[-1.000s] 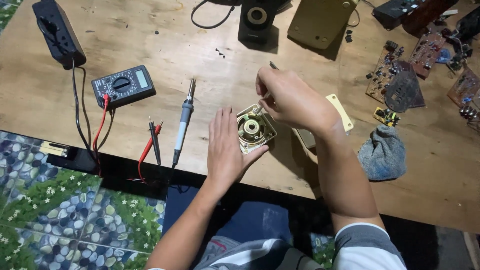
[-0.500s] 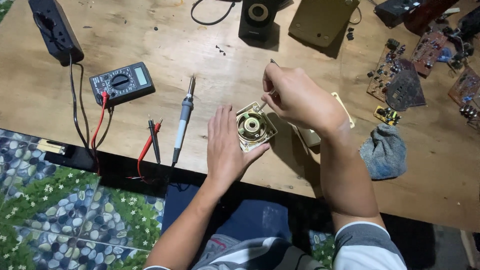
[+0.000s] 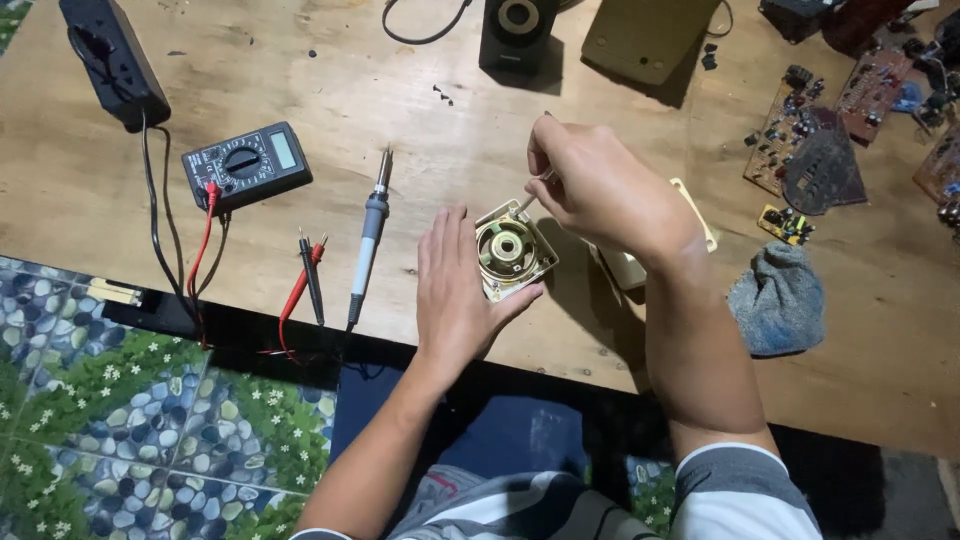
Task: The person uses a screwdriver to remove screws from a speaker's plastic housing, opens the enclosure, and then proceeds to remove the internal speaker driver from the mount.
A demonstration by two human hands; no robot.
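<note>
Pinched between the fingers of the right hand (image 3: 600,190) is a thin tool (image 3: 532,191), its tip angled down to the upper left corner of the speaker (image 3: 512,250); the fingers are pressed together on the shaft, and most of it is hidden inside the fist. Left hand (image 3: 455,295) lies flat on the table (image 3: 300,90), fingers straight and together, its thumb against the speaker's lower edge and its fingers along the left side; it braces the part and closes on nothing. Speaker sits near the front edge of the table, between the two hands: a small square cream frame turned cornerwise, with a round brass-coloured magnet in the middle.

Just left of the left hand lies a soldering iron (image 3: 368,235), tip pointing away from the person; further left lie two probes (image 3: 310,270), red and black, their leads running to a multimeter (image 3: 246,165); a black power strip (image 3: 112,62) lies at the far left corner. Beyond the hands stand a small black speaker box (image 3: 517,32) and an olive case (image 3: 650,35). Under the right wrist a cream plastic cover (image 3: 700,215) shows in part. To the right lie a grey cloth (image 3: 780,300) and several circuit boards (image 3: 800,140).
</note>
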